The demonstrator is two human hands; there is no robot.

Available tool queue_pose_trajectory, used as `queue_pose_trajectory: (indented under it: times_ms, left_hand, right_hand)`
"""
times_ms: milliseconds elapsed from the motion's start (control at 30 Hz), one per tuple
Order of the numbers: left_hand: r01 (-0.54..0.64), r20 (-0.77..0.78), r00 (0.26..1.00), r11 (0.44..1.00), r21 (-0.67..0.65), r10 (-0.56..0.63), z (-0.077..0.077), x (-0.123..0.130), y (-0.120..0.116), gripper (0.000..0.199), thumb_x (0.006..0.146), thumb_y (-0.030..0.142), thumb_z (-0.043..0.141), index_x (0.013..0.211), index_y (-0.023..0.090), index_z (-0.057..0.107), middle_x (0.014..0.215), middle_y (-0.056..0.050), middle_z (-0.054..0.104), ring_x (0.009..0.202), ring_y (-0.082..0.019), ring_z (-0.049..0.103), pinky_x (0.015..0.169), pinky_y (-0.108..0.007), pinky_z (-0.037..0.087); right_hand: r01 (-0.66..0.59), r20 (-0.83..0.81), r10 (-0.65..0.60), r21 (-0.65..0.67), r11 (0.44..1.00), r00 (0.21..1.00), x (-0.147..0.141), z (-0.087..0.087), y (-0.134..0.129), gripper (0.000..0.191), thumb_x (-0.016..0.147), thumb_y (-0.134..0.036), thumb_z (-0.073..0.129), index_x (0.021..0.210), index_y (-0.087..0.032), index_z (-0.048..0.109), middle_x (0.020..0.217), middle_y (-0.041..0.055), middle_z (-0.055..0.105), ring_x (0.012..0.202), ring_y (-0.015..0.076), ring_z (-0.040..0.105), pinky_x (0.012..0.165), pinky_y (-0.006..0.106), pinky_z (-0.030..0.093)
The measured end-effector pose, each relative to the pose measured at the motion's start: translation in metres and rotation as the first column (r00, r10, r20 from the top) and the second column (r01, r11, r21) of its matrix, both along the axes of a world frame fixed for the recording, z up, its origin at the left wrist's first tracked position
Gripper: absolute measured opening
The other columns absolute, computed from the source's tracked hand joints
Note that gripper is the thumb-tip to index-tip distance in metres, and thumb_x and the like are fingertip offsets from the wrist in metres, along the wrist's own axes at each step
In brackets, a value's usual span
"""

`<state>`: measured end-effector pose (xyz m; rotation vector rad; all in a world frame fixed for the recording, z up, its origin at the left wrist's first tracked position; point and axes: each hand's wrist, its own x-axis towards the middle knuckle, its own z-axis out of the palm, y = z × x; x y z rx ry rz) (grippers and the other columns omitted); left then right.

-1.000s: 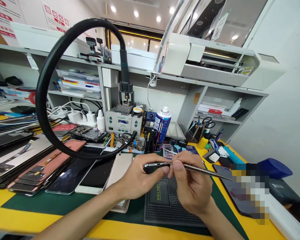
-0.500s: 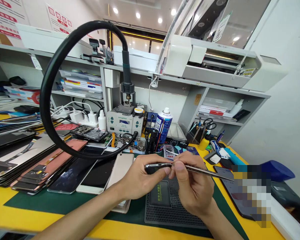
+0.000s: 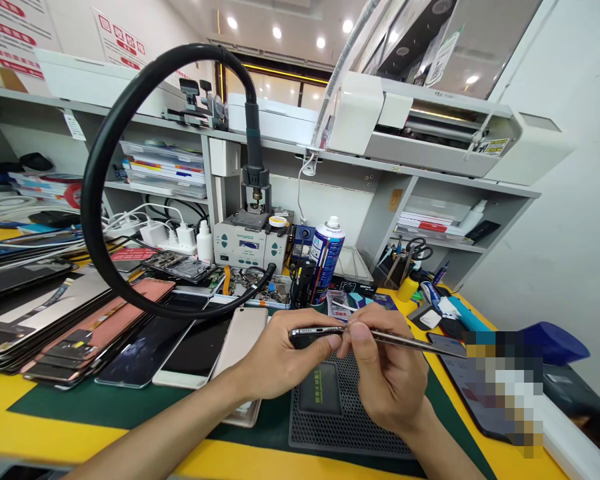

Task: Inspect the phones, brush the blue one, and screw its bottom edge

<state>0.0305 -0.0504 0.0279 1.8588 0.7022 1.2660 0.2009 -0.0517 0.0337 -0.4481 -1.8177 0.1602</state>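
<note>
My left hand point(image 3: 285, 347) grips one end of a dark phone point(image 3: 307, 335), whose bottom edge with its port and speaker holes faces me. At the phone's other end, my right hand point(image 3: 387, 363) has thumb and fingers pinched round a thin metal tool point(image 3: 413, 342). The tool reaches out to the right past the hand. Its tip is hidden between my fingers, close to the phone's edge. Both hands are above a dark perforated mat point(image 3: 343, 427) lying on a green sheet point(image 3: 275, 437).
Phones and screens point(image 3: 145, 347) lie along the left. Behind stand a hot-air station point(image 3: 247, 247) with a looping black hose point(image 3: 93, 193), and a spray can point(image 3: 326, 257). Another phone point(image 3: 475, 393) lies at the right, partly under a blurred patch.
The dark phone lying at the right has shifted slightly in view at its upper end. My hands, the held phone and the tool look almost unchanged.
</note>
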Motion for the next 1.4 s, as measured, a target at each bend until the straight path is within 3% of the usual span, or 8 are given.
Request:
queue_pose_trajectory:
  times_ms: [867,1233,1400]
  left_hand:
    - [-0.016,-0.008,1.0,0.999,-0.036,0.015,0.0,0.0,-0.0001,0.023,0.091,0.026,0.065,0.107,0.013,0.075,0.105,-0.006,0.075,0.093,-0.016,0.068,0.084,-0.023,0.05]
    - [-0.023,-0.019,1.0,1.0,-0.017,0.023,0.0019,0.0007,-0.0011,0.021,0.091,0.026,0.064,0.105,0.015,0.075,0.097,-0.005,0.075,0.088,-0.016,0.067,0.083,-0.024,0.052]
    - [-0.033,-0.016,0.999,0.999,-0.033,0.032,-0.0003,0.0001,-0.0011,0.023,0.09,0.027,0.064,0.107,0.014,0.075,0.103,-0.007,0.075,0.092,-0.018,0.068,0.085,-0.026,0.052]
  right_hand:
    - [0.03,-0.011,-0.03,-0.012,0.999,0.999,0.0014,-0.0008,-0.0006,0.015,0.093,-0.007,0.048,0.1,-0.02,0.054,0.075,0.0009,0.055,0.067,0.0154,0.054,0.066,0.034,0.047]
    - [0.029,0.014,-0.028,-0.025,0.999,0.999,0.0015,-0.001,0.0005,0.015,0.093,-0.007,0.049,0.098,-0.02,0.053,0.078,0.0016,0.055,0.067,0.0158,0.054,0.065,0.034,0.045]
    - [0.016,0.004,-0.016,0.025,1.0,1.0,0.0015,0.0003,-0.0002,0.018,0.092,-0.005,0.048,0.1,-0.02,0.054,0.077,0.0018,0.056,0.07,0.0165,0.055,0.068,0.035,0.047]
